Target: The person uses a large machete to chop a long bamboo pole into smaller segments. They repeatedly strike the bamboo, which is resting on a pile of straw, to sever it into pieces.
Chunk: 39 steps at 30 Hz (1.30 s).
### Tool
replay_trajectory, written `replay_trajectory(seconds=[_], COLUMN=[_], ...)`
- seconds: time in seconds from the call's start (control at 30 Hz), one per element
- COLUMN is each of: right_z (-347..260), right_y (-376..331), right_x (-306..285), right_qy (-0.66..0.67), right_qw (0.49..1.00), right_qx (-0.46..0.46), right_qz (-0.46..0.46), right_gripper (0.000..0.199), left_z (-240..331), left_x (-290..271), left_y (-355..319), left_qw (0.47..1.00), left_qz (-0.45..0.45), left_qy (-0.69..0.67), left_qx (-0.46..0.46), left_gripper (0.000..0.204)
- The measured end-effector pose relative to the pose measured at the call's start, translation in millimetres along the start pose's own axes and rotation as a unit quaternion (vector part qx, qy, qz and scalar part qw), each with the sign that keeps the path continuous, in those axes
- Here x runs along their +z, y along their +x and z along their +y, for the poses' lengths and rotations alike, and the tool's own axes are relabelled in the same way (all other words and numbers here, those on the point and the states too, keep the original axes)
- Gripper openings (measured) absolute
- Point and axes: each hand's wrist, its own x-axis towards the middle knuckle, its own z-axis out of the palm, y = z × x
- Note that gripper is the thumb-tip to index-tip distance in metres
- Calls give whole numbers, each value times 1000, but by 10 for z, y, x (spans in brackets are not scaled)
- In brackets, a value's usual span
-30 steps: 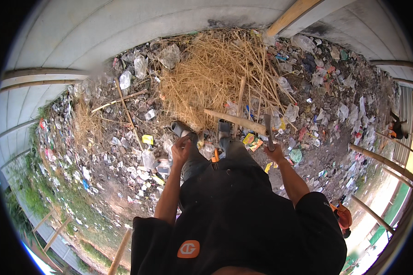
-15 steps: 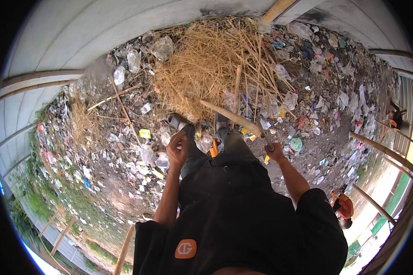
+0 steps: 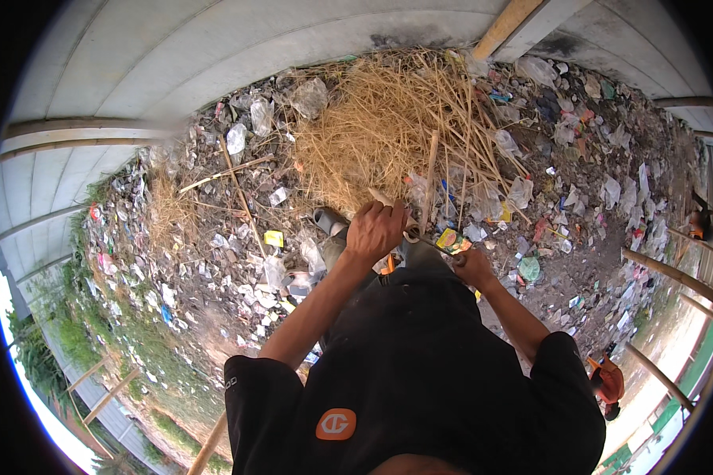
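Note:
A wooden pole [image 3: 379, 194] with a dark, thin metal-looking end piece [image 3: 437, 248] slants across in front of my legs. My left hand [image 3: 376, 233] is closed around its wooden part, hiding much of it. My right hand [image 3: 474, 269] is closed at the dark end, nearer my body. What kind of tool it is does not show. Beyond my hands lies a heap of dry straw [image 3: 372, 134]. My dark shoe [image 3: 329, 220] stands at the straw's near edge, among litter.
Plastic bags and scraps [image 3: 245, 293] cover the ground. A loose stick [image 3: 432, 178] stands beside the straw. Pale panel walls [image 3: 214, 47] close off the far side. Bamboo poles [image 3: 677, 277] jut in at the right, where a person in orange [image 3: 608, 384] is seen.
My left hand has moved right and forward and closed on the pole. The pole has swung to point more toward me. My right hand still holds its end.

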Motion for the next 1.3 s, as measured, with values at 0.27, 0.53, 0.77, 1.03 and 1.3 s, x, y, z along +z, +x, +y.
replay_trajectory(seconds=[0.27,0.53,0.77,1.03,1.3], right_z=[-140,45,-7,160,-82], right_y=[-18,-71,-71,346,339], right_x=[-221,-218,-210,78,114], right_qy=[-111,-141,-162,-215,-199], right_qw=[991,981,979,963,969], right_qx=[-32,-100,-72,-94,-88], right_qz=[-70,-85,-96,-133,-121], right_gripper=[20,22,25,21,24], left_z=[-234,-224,-289,-449,-513], left_x=[4,206,386,1004,907], left_y=[-293,-692,-878,-1509,-1597], left_qw=[972,959,959,936,946], left_qz=[-161,-128,-117,-190,-41], left_qy=[-14,-8,-12,-32,-11], left_qx=[-172,-254,-259,-294,-321], left_gripper=[33,30,23,26,22])
